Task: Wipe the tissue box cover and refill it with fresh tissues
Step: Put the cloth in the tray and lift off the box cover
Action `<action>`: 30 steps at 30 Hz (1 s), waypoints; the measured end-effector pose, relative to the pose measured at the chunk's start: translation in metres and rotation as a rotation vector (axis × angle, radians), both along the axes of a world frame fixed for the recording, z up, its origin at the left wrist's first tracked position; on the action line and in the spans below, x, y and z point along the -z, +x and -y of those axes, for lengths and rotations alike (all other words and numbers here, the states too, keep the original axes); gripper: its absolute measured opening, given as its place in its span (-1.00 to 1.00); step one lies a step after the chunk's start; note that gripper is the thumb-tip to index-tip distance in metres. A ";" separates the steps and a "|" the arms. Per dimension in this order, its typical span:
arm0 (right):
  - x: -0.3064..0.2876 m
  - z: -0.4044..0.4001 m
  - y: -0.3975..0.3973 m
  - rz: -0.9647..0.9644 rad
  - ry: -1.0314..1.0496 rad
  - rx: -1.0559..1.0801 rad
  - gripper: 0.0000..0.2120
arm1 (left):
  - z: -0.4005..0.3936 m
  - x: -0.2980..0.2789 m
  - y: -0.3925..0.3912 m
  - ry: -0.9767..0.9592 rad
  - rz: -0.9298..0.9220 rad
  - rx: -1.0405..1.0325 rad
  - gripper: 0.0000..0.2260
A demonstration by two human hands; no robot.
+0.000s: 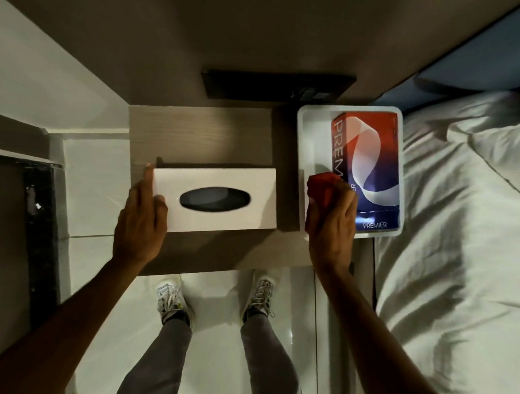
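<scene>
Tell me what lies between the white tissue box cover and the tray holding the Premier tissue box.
In the head view, only a bare strip of the wooden nightstand top separates the tissue box cover from the tray; nothing rests there.

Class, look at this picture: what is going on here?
A person stands at a bedside table. The left hand steadies a white tissue box cover at its end. The right hand grips a red cloth over a white tray that holds a Premier tissue box. The cloth is not on the cover.
</scene>
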State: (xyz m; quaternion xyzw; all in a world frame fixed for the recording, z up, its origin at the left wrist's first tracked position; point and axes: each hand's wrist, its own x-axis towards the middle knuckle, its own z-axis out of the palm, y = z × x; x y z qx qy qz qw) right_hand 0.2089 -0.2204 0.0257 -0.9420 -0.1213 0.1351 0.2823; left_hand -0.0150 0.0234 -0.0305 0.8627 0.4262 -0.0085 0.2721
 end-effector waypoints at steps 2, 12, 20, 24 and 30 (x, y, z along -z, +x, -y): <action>0.012 0.005 0.011 -0.041 -0.066 -0.040 -0.51 | 0.008 -0.001 0.004 -0.059 0.002 -0.071 -0.48; 0.053 0.012 0.016 -0.001 -0.289 -0.161 -0.61 | 0.018 0.005 0.019 -0.109 0.050 -0.211 -0.41; 0.022 0.023 -0.012 -0.158 -0.300 -0.190 -0.45 | 0.015 -0.004 0.031 -0.229 0.062 -0.412 -0.13; 0.001 -0.011 -0.030 0.021 -0.153 -0.239 -0.53 | 0.013 -0.009 0.036 -0.251 -0.016 -0.495 -0.26; 0.029 -0.082 -0.041 -0.484 -0.218 0.031 -0.17 | 0.008 -0.015 0.046 -0.264 -0.123 -0.574 -0.35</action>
